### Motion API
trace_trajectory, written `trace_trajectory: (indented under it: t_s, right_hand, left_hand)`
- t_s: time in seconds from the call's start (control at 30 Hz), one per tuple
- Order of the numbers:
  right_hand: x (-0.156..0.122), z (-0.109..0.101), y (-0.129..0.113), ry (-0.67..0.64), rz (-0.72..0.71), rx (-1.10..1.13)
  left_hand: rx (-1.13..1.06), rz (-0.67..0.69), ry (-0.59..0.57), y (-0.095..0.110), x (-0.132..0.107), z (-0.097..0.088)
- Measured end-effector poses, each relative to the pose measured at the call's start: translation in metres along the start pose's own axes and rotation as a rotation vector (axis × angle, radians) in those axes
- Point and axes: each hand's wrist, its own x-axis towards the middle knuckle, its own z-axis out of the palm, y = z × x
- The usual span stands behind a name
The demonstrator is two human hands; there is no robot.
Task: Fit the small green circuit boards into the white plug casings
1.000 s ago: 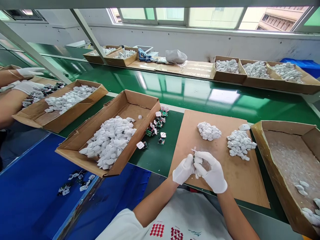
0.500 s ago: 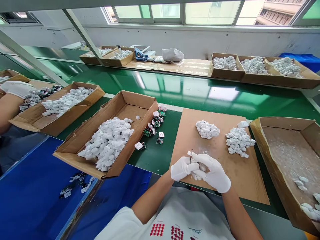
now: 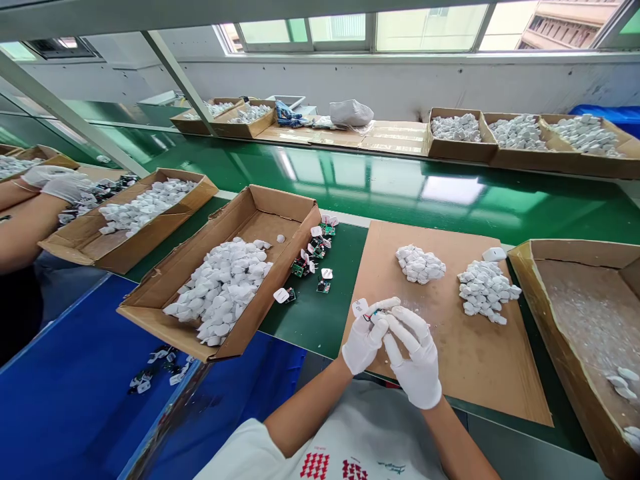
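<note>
We pinch a small circuit board [image 3: 371,315], a white shell [image 3: 359,307] attached, in the fingers of our gloved left hand [image 3: 364,343], held above a cardboard sheet [image 3: 475,360]; our gloved right hand [image 3: 413,360] presses against the left, fingers bent in close, though we cannot tell whether it grips the board. Two heaps of shells [image 3: 420,264] lie on the sheet ahead of us; loose boards [image 3: 299,269] sit on the green belt [image 3: 340,267] beside a carton [image 3: 280,210], and a co-worker's gloved hand [image 3: 67,188] rests far left.
</note>
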Motion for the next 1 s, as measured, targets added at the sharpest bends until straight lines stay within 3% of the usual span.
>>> trace_trajectory:
  t_s: [0.1,0.23,0.43,0.7,0.9,1.0]
  right_hand:
    - [0.004,-0.004,0.001,-0.042,-0.005,0.096]
    - [0.008,-0.012,0.001,-0.142,0.150,0.207]
    - [0.004,-0.012,-0.002,-0.140,0.273,0.294]
    - [0.008,-0.013,0.003,-0.113,0.001,-0.026]
    - [0.020,-0.028,0.010,-0.291,0.085,0.101]
    - [0.022,-0.024,0.011,-0.285,-0.025,0.025]
  left_hand:
    - [0.012,0.066,-0.010,0.003,-0.001,0.001]
    - [0.137,0.157,-0.041,0.001,-0.001,-0.001]
    - [0.164,0.189,-0.091,-0.008,-0.002,-0.004]
    - [0.225,0.162,-0.105,-0.002,-0.001,-0.004]
    - [0.219,0.092,-0.147,-0.005,0.001,-0.008]
    - [0.189,-0.017,-0.180,-0.011,0.000,-0.011]
